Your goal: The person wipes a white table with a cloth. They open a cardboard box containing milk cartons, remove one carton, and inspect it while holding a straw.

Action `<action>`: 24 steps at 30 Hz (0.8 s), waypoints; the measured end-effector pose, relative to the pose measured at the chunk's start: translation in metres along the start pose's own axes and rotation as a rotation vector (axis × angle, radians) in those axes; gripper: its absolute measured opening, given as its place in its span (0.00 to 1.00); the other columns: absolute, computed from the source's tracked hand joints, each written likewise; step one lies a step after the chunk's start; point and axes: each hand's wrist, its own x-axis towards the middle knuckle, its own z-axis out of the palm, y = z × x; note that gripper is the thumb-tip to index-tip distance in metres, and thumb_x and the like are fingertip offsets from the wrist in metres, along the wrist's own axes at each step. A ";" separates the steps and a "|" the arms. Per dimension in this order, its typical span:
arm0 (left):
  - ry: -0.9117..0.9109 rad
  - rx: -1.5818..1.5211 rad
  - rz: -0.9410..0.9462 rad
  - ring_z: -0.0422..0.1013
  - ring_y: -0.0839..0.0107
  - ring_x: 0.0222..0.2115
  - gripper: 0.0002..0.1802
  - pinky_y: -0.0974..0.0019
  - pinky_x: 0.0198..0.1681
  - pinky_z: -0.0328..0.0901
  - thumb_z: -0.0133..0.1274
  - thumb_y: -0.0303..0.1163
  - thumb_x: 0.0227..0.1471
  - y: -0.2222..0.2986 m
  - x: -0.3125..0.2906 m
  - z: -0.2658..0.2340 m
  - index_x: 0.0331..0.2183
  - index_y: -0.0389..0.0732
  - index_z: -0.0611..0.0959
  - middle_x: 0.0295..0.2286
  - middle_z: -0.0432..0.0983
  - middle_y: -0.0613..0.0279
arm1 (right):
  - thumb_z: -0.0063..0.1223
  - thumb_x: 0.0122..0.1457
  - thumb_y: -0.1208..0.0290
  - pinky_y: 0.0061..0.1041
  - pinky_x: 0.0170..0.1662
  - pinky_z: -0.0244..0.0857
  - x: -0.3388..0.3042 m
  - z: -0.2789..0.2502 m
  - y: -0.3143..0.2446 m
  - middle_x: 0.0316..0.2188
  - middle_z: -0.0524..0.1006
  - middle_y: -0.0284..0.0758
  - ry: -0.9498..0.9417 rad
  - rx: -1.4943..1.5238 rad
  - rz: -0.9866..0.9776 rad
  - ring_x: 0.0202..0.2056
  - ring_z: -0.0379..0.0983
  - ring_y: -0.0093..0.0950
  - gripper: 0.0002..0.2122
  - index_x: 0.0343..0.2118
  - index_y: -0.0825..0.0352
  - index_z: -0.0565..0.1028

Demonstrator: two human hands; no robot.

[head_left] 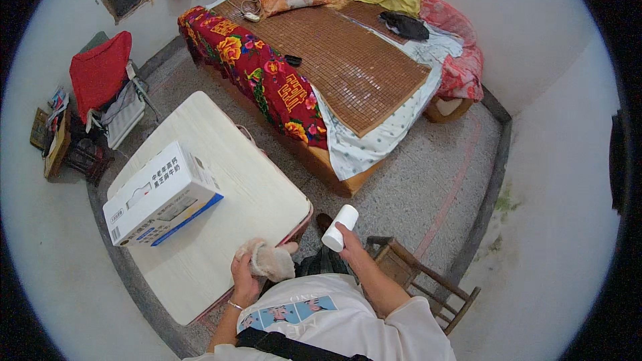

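My left hand [245, 282] is closed on a fluffy beige plush thing [273, 261], over the near edge of the table. What kind of plush it is, I cannot make out. My right hand [350, 246] grips a smooth white cylinder [341, 227] from its right side, to the right of the table and in front of my body. The cylinder is tilted, its lower end pointing to the left. On the pale table [221, 140] stands a white and blue carton [160, 194], left of both hands and touching neither.
A wooden chair [401, 267] stands close by my right arm. Beyond the table is a bed with a brown woven mat [334, 60] and a red flowered blanket [261, 73]. A folding chair with red cloth [100, 73] stands at the far left, beside stacked things.
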 end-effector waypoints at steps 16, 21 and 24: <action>0.400 -0.166 0.054 0.72 0.67 0.37 0.13 0.63 0.40 0.69 0.47 0.26 0.49 -0.042 0.051 0.104 0.40 0.38 0.75 0.36 0.74 0.60 | 0.65 0.46 0.62 0.40 0.37 0.67 0.270 0.133 -0.297 0.43 0.70 0.38 -0.028 -0.176 -0.647 0.38 0.71 0.38 0.31 0.51 0.63 0.62; 0.462 -0.166 0.073 0.72 0.67 0.37 0.14 0.63 0.40 0.69 0.49 0.28 0.49 -0.055 0.057 0.114 0.40 0.38 0.75 0.36 0.74 0.61 | 0.60 0.51 0.58 0.44 0.39 0.66 0.281 0.172 -0.323 0.53 0.60 0.38 0.038 -0.507 -0.309 0.40 0.67 0.41 0.37 0.58 0.53 0.47; 0.441 -0.176 0.092 0.71 0.67 0.39 0.15 0.62 0.42 0.68 0.50 0.29 0.48 -0.057 0.055 0.125 0.41 0.38 0.74 0.37 0.73 0.61 | 0.53 0.54 0.68 0.44 0.40 0.69 0.262 0.159 -0.260 0.44 0.70 0.33 -0.336 -0.335 -0.095 0.36 0.70 0.31 0.26 0.55 0.62 0.57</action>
